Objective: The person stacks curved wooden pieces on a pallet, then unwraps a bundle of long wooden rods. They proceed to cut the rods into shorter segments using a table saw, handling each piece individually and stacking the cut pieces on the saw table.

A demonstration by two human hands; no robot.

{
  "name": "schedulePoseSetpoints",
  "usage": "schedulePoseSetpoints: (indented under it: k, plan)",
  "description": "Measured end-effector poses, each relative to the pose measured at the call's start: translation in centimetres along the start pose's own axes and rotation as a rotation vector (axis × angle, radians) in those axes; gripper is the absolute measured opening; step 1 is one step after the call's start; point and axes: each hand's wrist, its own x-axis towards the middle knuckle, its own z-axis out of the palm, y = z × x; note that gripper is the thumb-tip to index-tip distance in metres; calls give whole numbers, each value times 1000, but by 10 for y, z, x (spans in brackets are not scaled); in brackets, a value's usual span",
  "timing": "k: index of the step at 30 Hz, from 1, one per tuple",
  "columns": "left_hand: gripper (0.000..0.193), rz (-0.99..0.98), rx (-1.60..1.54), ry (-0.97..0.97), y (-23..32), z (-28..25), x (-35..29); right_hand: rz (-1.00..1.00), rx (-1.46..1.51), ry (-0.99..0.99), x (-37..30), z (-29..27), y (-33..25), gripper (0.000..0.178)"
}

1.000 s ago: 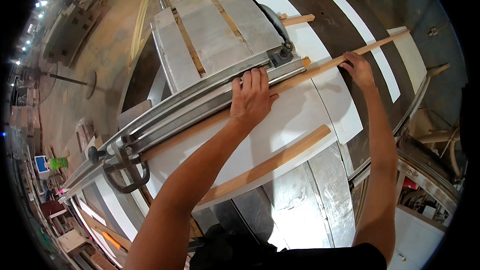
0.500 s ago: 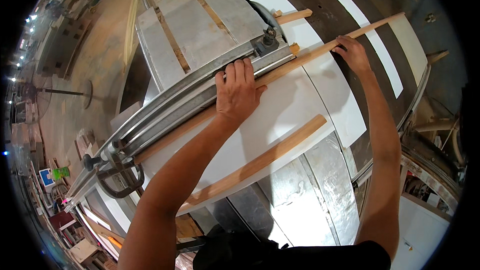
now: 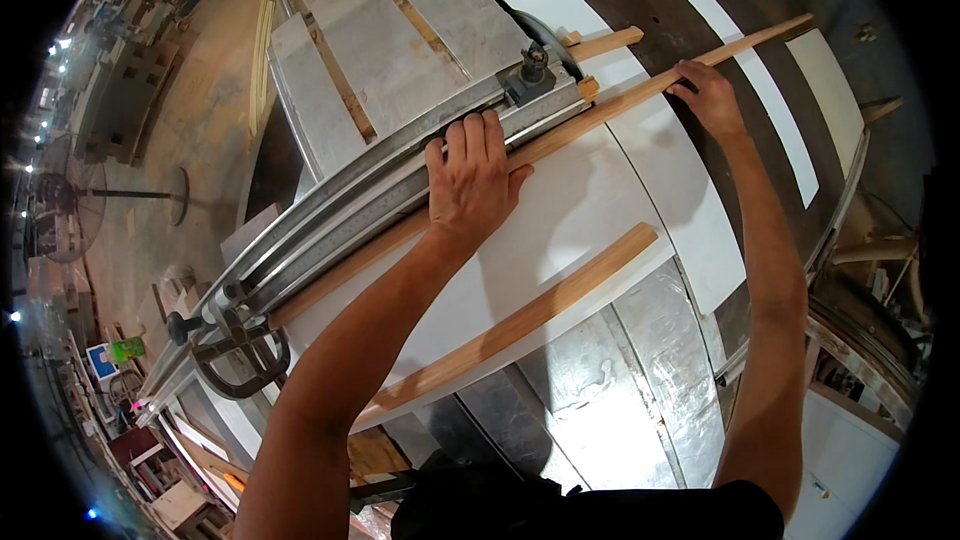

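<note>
A long wooden strip (image 3: pixel 566 144) lies along the near side of a grooved metal fence (image 3: pixel 395 193), on a white board (image 3: pixel 480 280). My left hand (image 3: pixel 470 175) is closed over the fence, its fingers hooked on the top and its thumb against the strip. Farther right, my right hand (image 3: pixel 714 105) pinches the same strip between thumb and fingers, before its far end. A second wooden strip (image 3: pixel 520 318) rests apart on the near part of the board, touched by neither hand. Beneath the left hand, part of the first strip is hidden.
A metal table with slots (image 3: pixel 415 35) stands beyond the fence. A black clamp block (image 3: pixel 533 75) sits at the fence's far end, a dark clamp (image 3: pixel 245 352) at its near end. A short wooden piece (image 3: pixel 610 41) juts out nearby. White strips (image 3: pixel 745 70) cross the dark surface. A fan (image 3: pixel 75 195) stands left.
The view has shifted slightly. Both hands keep nearly the same places on the fence and strip; no grip has visibly changed.
</note>
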Motion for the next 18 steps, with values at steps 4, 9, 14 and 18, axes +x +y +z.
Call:
schedulePoseSetpoints:
  k: [4,9,14,18]
  plan:
    - [76,-16,-1,-20,-1,1,1,-13,9,-19,3,-1,-3,40]
    - [77,-21,-48,1,-1,4,0,2,12,3,2,4,1,40]
    - [80,-21,-31,6,1,0,1,-41,26,20,2,6,8,40]
    - [80,-32,-27,-10,0,0,1,-25,29,14,5,4,0,39]
